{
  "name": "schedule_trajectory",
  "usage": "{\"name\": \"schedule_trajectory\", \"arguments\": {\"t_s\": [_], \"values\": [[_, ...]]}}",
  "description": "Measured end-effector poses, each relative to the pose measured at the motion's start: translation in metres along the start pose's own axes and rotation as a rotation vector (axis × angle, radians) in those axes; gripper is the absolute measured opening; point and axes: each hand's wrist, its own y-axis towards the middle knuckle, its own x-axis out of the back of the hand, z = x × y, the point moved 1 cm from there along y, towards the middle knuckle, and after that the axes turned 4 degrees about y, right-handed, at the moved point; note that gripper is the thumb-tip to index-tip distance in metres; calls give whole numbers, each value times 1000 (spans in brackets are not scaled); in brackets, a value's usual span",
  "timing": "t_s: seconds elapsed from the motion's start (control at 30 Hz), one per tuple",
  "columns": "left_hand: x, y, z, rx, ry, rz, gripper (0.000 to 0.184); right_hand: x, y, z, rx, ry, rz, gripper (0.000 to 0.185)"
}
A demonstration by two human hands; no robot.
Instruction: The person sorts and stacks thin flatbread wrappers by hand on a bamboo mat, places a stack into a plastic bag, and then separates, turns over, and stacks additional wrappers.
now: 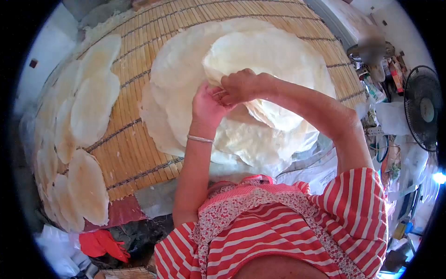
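Observation:
A pile of thin, round, pale flatbread-like sheets [176,107] lies spread on a bamboo slat mat. On top is a whiter folded sheet [274,56], its near edge under my hands. My left hand [210,104], with a bangle on the wrist, is closed at that edge, fingertips pinched together. Against it, my right hand [241,87] is closed too, its fingers curled over the sheet's left edge. The fingertips of both hands meet and partly hide what they pinch. Below them, ragged layered edges of more sheets [251,139] show.
Overlapping oval sheets [95,109] lie along the left of the bamboo mat [125,153]. A red glove [104,245] and white plastic bags [55,249] are at the lower left. On the right stand a black fan [423,107] and cluttered goods. A striped shirt [269,228] fills the near side.

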Motion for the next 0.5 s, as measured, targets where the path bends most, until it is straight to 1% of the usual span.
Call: {"name": "schedule_trajectory", "arguments": {"t_s": [0.03,0.07,0.1,0.13,0.2,0.23,0.27,0.3,0.33,0.37,0.4,0.43,0.47,0.5], "values": [[-3,-3,-1,2,16,50,48,-5,3,-5,-27,-13,-49,28],[-1,-3,0,8,34,40,47,-7,5,-9,-54,-28,-99,27],[2,-2,1,13,52,31,46,-4,3,-9,-81,28,-39,27],[6,-2,3,18,70,22,46,-5,3,-14,-94,25,-65,28],[21,-10,4,-128,336,-140,41,-7,2,-28,-119,14,-119,32],[31,-17,3,-206,466,-219,39,4,-8,-33,-128,70,-126,36],[49,-29,0,-248,436,-198,35,2,0,-70,67,66,-258,39],[66,-42,-4,-286,406,-179,32,17,-6,-87,157,62,-366,26],[71,-54,-4,-285,431,-201,31,34,-19,-108,268,159,-452,25],[75,-65,-3,-283,455,-224,30,63,-42,-97,46,201,-339,27],[79,-72,-1,-281,478,-247,29,75,-61,-98,6,319,-390,47],[82,-78,2,-260,433,-241,29,92,-69,-102,43,137,-331,49],[87,-83,6,-236,390,-237,29,98,-95,-78,163,223,-432,29],[92,-89,10,-207,346,-237,29,96,-105,-75,200,102,-451,28]]}}
